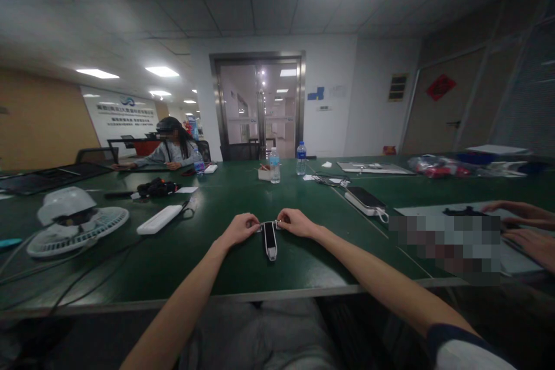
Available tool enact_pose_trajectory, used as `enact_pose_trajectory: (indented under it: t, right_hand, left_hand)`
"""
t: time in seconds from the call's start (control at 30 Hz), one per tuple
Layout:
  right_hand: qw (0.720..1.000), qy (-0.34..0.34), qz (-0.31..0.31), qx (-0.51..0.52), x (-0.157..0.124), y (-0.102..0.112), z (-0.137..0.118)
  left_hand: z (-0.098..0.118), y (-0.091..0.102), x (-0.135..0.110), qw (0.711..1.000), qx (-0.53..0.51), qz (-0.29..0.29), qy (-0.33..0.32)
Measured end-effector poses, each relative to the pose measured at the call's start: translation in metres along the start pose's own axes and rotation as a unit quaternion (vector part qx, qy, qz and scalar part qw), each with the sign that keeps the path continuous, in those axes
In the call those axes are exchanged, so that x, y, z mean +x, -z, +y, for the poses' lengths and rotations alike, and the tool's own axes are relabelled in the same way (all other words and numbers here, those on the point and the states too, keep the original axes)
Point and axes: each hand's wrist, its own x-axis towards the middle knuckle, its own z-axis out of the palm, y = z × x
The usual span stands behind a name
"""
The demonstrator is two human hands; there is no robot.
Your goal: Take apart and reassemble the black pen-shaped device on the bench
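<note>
A slim device (270,237) with a black top and a pale rim lies on the green table in front of me, its narrow end toward me. At its far end, my left hand (241,228) pinches a small pale piece on the left side. My right hand (298,223) pinches a similar piece on the right side, fingertips close together. Whether these pieces are part of the device I cannot tell. Both forearms reach in over the table's front edge.
On the green table (182,274), a white power strip (159,219) and a white fan-like appliance (80,225) with cables lie left. A phone (366,199) on a white power bank lies right. Water bottles (274,166) stand ahead. A co-worker's hands (531,234) work at far right; another person (173,147) sits back left.
</note>
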Motion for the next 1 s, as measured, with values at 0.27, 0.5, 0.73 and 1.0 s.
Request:
enact_pose_trajectory:
  t: [0.27,0.5,0.73,1.0]
  right_hand:
    - [1.000,-0.020,0.015,0.015,0.0002,-0.0029,0.0013]
    - [0.999,-0.005,0.029,0.037,0.0000,-0.0014,0.0011]
    - [0.998,-0.011,0.031,0.054,0.0005,-0.0025,0.0036]
    - [1.000,-0.015,0.012,0.011,0.0000,-0.0006,0.0041]
  left_hand:
    - [0.0035,0.0019,-0.0015,1.000,0.006,-0.005,0.002]
    - [0.0043,0.0024,-0.0016,1.000,0.003,-0.005,0.005]
    - [0.0037,0.0025,-0.0018,1.000,-0.001,-0.008,-0.003]
    - [0.0036,0.0016,-0.0016,1.000,-0.003,-0.008,0.016]
